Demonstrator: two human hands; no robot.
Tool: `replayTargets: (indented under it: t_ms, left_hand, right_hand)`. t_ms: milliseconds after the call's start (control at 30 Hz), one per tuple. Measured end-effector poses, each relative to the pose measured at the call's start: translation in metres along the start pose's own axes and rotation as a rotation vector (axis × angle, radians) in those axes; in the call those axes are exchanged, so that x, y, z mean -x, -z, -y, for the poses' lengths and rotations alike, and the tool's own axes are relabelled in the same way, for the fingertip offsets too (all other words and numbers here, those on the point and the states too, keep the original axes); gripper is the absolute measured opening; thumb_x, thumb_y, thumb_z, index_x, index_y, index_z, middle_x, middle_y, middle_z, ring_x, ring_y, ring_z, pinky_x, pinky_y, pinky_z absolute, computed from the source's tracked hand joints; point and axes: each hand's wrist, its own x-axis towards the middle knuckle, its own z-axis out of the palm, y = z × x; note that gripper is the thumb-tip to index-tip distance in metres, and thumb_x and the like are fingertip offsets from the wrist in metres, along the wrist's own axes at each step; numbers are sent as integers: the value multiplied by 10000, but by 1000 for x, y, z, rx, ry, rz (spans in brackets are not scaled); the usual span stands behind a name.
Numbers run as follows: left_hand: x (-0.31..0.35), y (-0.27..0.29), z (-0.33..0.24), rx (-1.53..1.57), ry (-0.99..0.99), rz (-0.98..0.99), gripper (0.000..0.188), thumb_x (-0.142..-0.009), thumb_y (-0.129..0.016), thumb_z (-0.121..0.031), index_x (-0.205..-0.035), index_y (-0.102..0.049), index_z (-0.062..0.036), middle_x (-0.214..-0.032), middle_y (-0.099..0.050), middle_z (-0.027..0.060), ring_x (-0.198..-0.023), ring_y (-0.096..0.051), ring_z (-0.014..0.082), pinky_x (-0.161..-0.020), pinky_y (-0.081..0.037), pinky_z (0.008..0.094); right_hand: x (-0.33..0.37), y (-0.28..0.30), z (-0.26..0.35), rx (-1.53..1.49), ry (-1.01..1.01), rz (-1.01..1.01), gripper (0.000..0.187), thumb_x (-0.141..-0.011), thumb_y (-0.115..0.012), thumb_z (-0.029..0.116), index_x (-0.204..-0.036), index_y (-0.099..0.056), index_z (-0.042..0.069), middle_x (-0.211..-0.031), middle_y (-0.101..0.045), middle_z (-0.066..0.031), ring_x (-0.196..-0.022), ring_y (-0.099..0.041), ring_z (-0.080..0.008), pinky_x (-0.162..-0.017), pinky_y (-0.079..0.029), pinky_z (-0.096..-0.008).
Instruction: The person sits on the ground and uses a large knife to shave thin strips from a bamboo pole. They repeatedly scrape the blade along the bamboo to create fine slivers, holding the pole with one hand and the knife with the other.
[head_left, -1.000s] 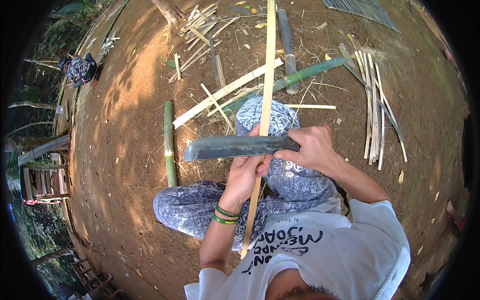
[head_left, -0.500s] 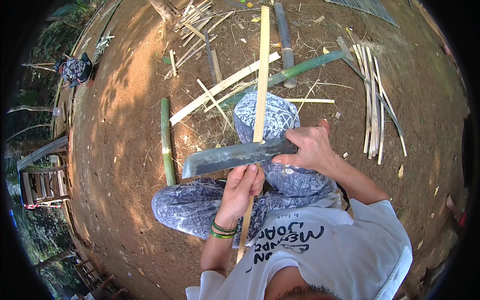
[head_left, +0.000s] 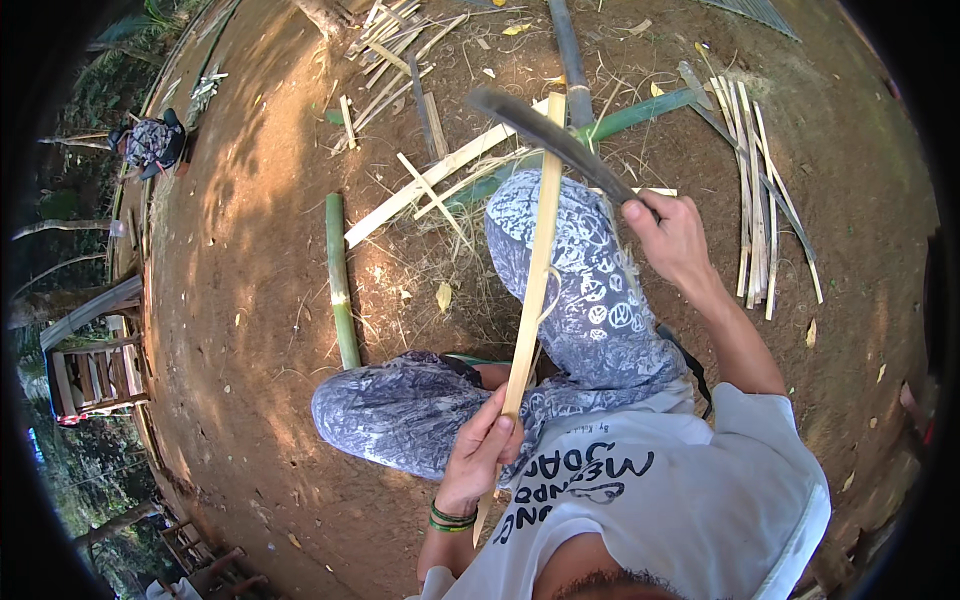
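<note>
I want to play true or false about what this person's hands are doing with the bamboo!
1. The left hand grips a long bamboo strip. True.
2. The right hand holds a hammer. False: it holds a long dark blade.
3. The strip lies across the person's knee. True.
4. The green bamboo pole is in the left hand. False: it lies on the dirt, apart from both hands.
5. The left wrist wears green bands. True.
</note>
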Motion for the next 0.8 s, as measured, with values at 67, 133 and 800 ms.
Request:
replayTargets:
  t_ms: [67,133,800]
  left_hand:
    - [0,1,1,63,-39,-4,481,-1070,-373,-94,-1547,-312,-104,-703,-367,-35,-589,-315,52,-532,-287,201]
    - [-13,2,-2,119,-88,3,449,-1068,-355,-86,-1516,-333,-80,-705,-413,-14,-591,-362,57,-536,-318,201]
    - [-104,-24,-43,-103,-146,46,264,-1066,-376,-155,-1270,-486,-29,-804,-572,52,-542,-442,65,-498,-368,204]
  right_hand:
    - [-8,8,-11,-166,-36,-61,629,-941,-550,558,-837,-686,-47,-516,-474,-77,-516,-499,-166,-511,-400,-371]
    - [-6,12,-16,-305,-72,-40,643,-949,-541,570,-829,-654,-52,-540,-451,-47,-527,-461,-148,-506,-368,-356]
    - [45,-15,46,62,495,59,571,-773,-725,606,-825,-635,44,-559,-602,-101,-514,-639,-296,-507,-489,-420]
